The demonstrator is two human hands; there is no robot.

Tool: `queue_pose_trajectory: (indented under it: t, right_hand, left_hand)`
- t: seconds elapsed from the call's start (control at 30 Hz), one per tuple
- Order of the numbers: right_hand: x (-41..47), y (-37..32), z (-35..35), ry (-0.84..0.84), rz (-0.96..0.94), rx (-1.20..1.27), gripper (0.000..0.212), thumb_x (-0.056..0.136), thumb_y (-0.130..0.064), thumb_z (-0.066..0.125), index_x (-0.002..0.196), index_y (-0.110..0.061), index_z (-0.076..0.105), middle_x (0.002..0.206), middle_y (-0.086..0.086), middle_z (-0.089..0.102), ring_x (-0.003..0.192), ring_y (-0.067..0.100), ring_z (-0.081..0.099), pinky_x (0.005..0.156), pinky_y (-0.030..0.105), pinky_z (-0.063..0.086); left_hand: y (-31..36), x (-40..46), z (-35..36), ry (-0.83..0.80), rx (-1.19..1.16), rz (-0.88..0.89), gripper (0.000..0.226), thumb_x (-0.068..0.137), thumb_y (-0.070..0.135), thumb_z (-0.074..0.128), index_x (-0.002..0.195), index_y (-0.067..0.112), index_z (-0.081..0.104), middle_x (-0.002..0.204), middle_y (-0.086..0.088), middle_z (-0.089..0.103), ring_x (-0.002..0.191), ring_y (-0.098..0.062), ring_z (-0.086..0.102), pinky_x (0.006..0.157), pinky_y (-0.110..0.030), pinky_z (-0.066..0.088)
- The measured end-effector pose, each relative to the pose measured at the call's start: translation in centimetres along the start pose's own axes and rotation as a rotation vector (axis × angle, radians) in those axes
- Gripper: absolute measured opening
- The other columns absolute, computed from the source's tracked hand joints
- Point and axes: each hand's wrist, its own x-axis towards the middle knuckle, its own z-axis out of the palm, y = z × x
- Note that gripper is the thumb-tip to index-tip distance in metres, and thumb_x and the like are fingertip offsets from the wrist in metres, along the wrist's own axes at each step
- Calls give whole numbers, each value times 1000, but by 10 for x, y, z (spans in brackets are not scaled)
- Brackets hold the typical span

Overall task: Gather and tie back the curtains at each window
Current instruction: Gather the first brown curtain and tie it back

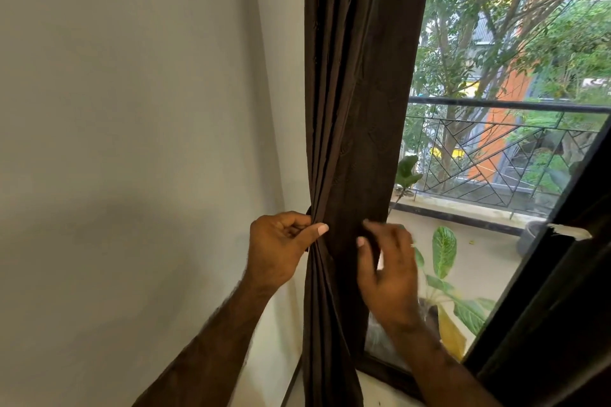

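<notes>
Hands: left [281,249] pinches pleated brown curtain [357,92]; right [388,269] blurred.

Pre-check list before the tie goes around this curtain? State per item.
1. Curtain bunched at the wall-side edge of the window: ok, folds are drawn together and the glass shows beside them.
2. Left hand gripping the bundle: ok, thumb and fingers pinch the left edge of the folds.
3. Right hand gripping: cannot tell, it is blurred, fingers lie against the fabric front.
4. Tie-back in hand: cannot tell, a dark loop peeks out beside the left hand, nothing clear.
5. Wall hook for the tie: cannot tell, none visible on the wall.
6. Lower curtain hanging free: ok, it falls straight past the sill.
</notes>
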Motion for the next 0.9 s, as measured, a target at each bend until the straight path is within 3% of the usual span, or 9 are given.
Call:
queue_pose_trajectory:
  t: [0.1,0.2,0.3,0.4,0.5,0.6,0.77,0.9]
  right_hand:
    - [28,14,-8,199,221,52,36,100,-19,71,134,-15,59,127,1,60,114,21,59,90,32,49]
    - [43,28,-9,109,354,199,14,97,-20,76,110,-24,72,100,-10,75,92,14,71,79,41,61]
    - [31,16,-9,137,292,162,5,97,-18,75,102,-19,76,91,-7,74,83,12,69,73,46,61]
    - [5,-6,-10,113,138,114,7,97,-12,73,103,-15,71,93,-5,66,85,13,64,68,39,58]
    - [-21,-19,-5,-49,-65,15,12,101,-15,70,113,-14,71,105,-2,66,94,16,63,79,32,55]
    - [-24,-18,4,-159,-219,-34,23,107,-26,61,122,-13,71,113,1,67,99,14,63,86,30,56]
    - [-1,-6,3,-88,-57,10,23,100,-12,68,122,-9,72,115,1,62,91,14,63,74,35,61]
    - [-16,-16,9,-150,-175,-16,32,103,-21,58,128,-6,72,115,5,63,92,17,64,76,34,61]
  left_hand:
    - [1,-2,-3,-49,-23,-25,27,86,16,88,68,26,70,55,13,63,53,-5,61,62,-12,52]
    - [1,-3,-3,-68,-21,-23,28,86,16,87,67,25,69,55,12,62,54,-4,61,64,-11,53]
    - [0,-4,-2,-49,-18,16,25,86,18,87,70,28,71,58,8,63,57,-9,63,67,-18,58]
    - [-4,-6,0,-15,19,62,15,87,24,87,79,27,75,66,6,70,65,-16,70,73,-25,63]
    - [-4,-9,3,48,70,82,9,88,23,88,86,22,78,72,10,74,72,-15,73,73,-19,61]
    - [-3,-12,6,68,82,71,11,88,22,88,89,17,78,74,8,75,73,-18,74,73,-26,65]
    - [6,-20,10,40,69,34,14,87,24,89,87,16,78,70,3,74,67,-20,74,69,-24,63]
    - [10,-20,14,39,84,26,14,87,24,89,83,20,77,69,7,74,65,-15,73,68,-27,65]
